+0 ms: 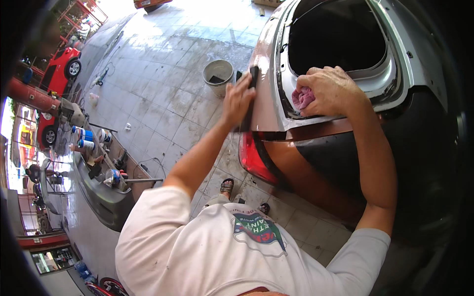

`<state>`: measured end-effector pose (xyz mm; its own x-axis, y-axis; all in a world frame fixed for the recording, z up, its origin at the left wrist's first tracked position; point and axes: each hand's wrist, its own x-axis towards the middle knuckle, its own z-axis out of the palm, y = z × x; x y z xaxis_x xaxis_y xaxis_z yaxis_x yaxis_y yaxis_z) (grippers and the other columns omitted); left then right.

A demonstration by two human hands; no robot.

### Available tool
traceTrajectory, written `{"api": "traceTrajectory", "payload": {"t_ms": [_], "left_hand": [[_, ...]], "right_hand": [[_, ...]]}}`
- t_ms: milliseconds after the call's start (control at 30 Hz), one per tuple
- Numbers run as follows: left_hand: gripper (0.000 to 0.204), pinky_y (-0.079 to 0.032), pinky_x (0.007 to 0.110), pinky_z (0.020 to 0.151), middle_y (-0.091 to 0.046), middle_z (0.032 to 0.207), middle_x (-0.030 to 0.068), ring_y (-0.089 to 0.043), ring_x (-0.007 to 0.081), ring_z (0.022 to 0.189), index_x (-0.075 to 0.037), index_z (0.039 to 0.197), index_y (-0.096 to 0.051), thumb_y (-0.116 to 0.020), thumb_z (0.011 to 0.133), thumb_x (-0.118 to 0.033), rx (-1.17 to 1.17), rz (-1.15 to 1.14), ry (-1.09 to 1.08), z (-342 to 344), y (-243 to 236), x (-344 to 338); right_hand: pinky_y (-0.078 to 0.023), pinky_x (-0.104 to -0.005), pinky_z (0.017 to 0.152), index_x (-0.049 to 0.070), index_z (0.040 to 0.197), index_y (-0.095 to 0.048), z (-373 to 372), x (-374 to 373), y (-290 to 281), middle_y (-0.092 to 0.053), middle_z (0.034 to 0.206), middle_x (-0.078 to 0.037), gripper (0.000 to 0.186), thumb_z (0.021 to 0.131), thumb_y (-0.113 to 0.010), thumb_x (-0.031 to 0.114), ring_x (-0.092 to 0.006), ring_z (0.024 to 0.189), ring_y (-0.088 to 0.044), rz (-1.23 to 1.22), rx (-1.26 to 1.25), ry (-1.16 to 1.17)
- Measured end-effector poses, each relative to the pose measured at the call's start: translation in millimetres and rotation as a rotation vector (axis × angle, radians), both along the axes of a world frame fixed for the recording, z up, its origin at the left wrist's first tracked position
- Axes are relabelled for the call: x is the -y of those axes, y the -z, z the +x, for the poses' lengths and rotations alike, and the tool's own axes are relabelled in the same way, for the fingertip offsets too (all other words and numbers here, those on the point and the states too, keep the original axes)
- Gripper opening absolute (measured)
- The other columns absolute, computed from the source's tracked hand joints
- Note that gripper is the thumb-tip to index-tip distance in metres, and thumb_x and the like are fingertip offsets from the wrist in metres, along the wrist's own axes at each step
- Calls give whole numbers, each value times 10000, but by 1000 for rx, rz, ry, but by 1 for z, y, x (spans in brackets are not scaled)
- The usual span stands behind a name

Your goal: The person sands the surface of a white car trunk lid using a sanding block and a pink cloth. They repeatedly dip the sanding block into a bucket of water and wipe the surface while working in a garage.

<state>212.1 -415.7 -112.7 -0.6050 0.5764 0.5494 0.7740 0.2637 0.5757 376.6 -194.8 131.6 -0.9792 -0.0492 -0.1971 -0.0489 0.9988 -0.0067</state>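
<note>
The right hand's (332,89) grip was clamped on a bunched pink cloth (302,98) at the lower left corner of the car's window frame (289,106). Wadding the cloth probably kept its loose ends inside the palm and off the frame's dark-edged channel.

The left hand (238,101), blurred, lay with its fingers along a dark block (254,75) at the left edge of the silver panel (267,93). Whether its grip was closed on the block, I could not tell; the flat fingers would suit spreading pressure along that edge.

Below the panel's lower edge sat a red tail light (256,160). Off the panel's left edge, a grey bucket (217,89) stood on the tiled floor (170,93), a dark piece (216,79) inside it; that spot presumably kept it within the left arm's reach. Well apart, blue-and-white cans (84,134) stood by the far corner of a low bench (127,160), near a grey bumper (106,202).
</note>
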Motion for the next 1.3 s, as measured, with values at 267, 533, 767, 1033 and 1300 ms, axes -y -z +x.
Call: {"api": "traceTrajectory", "payload": {"t_ms": [267, 533, 767, 1033, 1300], "left_hand": [[604, -365, 492, 1184, -572, 1601, 236, -566, 325, 1453, 59, 1523, -585, -674, 990, -211, -41, -99, 58, 105, -23, 34], [551, -296, 549, 1237, -540, 1642, 206, -464, 339, 1560, 2, 1505, -623, -492, 1096, -343, -68, -128, -40, -67, 32, -14], [616, -358, 492, 1150, -521, 1646, 247, -549, 385, 1418, 54, 1540, -571, -623, 1012, -259, -61, -86, 110, 89, -27, 12], [524, -333, 600, 1239, -542, 1637, 214, -505, 385, 1519, -62, 1522, -627, -521, 1092, -343, -50, -313, -192, -95, -8, -70], [620, -384, 516, 1146, -533, 1616, 277, -567, 460, 1300, 82, 1534, -571, -543, 1057, -313, -71, -166, -15, 99, -46, -17]], "right_hand": [[-467, -468, 1095, 211, 1222, -795, -2, -8, 2, -728, 1238, -93, 561, 724, -890, 452, -337, 1200, -681, 9, 107, 137], [-497, -470, 1052, 229, 1249, -801, -6, 5, -6, -742, 1178, -95, 585, 706, -896, 425, -334, 1153, -705, -12, 47, 35], [-493, -473, 1054, 231, 1309, -788, 1, -7, 11, -739, 1187, -116, 649, 706, -905, 441, -341, 1171, -701, -12, 34, 76], [-491, -468, 1052, 236, 1273, -809, -9, 6, -7, -739, 1196, -108, 602, 725, -890, 470, -322, 1181, -704, -10, 75, 37], [-492, -468, 1040, 221, 1204, -826, -4, -8, 8, -748, 1179, -112, 560, 711, -889, 478, -321, 1172, -707, -1, 82, 101]]}}
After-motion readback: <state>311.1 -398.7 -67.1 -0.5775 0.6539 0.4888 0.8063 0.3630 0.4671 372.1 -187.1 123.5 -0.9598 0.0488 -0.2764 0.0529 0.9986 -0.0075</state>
